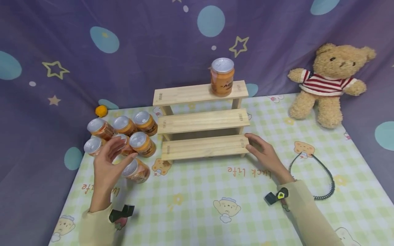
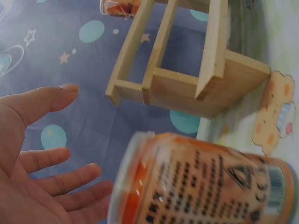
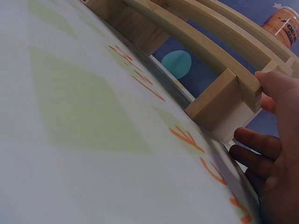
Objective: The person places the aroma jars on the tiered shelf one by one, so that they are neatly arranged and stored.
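A three-step wooden stand [image 1: 200, 148] is on the table, with an orange can [image 1: 222, 80] with a silver lid upright on the right part of its top step. Several similar cans [image 1: 142, 145] are grouped to its left. My left hand [image 1: 106, 162] is raised over the group, fingers spread and holding nothing. In the left wrist view a can [image 2: 201, 182] with printed text is close to the fingers, apart from the thumb. My right hand [image 1: 266, 157] pinches the right end of the bottom step between thumb and forefinger; the other fingers [image 3: 259, 142] bend loosely below.
A teddy bear [image 1: 330, 82] in a striped shirt sits at the back right. A dark coiled band [image 1: 330, 181] lies right of my right forearm. A small yellow ball [image 1: 101, 110] is at the back left. A checked cloth [image 1: 191, 205] covers the table, with a purple curtain [image 1: 154, 54] behind.
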`<state>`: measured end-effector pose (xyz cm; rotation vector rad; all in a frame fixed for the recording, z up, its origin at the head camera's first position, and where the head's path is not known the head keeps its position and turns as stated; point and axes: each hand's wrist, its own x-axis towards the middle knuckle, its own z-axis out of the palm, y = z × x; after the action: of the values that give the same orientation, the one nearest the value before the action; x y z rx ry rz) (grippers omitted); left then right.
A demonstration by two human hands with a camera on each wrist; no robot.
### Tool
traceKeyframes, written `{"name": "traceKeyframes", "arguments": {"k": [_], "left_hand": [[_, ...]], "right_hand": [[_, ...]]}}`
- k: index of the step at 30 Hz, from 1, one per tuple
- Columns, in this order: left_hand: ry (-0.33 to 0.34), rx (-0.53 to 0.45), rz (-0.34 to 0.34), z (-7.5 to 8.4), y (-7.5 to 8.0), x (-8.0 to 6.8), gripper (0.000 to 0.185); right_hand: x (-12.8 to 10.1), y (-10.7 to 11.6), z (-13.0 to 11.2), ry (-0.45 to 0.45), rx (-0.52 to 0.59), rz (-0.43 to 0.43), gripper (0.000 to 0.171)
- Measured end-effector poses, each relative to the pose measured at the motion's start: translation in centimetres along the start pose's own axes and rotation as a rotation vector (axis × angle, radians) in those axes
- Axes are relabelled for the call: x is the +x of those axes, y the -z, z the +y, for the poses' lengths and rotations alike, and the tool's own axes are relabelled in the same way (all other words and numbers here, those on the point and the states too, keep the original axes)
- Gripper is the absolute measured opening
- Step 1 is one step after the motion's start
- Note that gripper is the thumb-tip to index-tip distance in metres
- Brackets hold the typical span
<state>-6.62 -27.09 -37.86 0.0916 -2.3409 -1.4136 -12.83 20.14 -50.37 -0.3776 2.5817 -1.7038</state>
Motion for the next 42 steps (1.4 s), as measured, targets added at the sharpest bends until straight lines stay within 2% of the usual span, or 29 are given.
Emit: {"name": "traceKeyframes", "arguments": {"k": [8,19,27,35,42], "left_hand": [[0.078,0.048,0.000,-1.6,0.7,-0.8,0.061],[0.149,0.058,-0.018,-3.5,1.0,-3.0,0.064],[0.143,0.033,-0.010,-4.2,0.9,-4.0,0.064],[0.193,-0.025,0.019,-4.6,0.5,-4.7,0.066],[0.192,-0.009,0.034,-4.9,0.3,-4.9,0.067]], "right_hand": [[0.0,0.0,-0.1,-0.007,-0.006,0.002,0.045],[-0.1,0.0,0.2,0.003,0.000,-0.005,0.045],[-0.1,0.0,0.1,0.013,-0.005,0.005,0.044],[-0.2,0.0,0.2,0.016,-0.007,0.009,0.044],[-0.1,-0.1,0.4,0.001,0.003,0.001,0.045]]}}
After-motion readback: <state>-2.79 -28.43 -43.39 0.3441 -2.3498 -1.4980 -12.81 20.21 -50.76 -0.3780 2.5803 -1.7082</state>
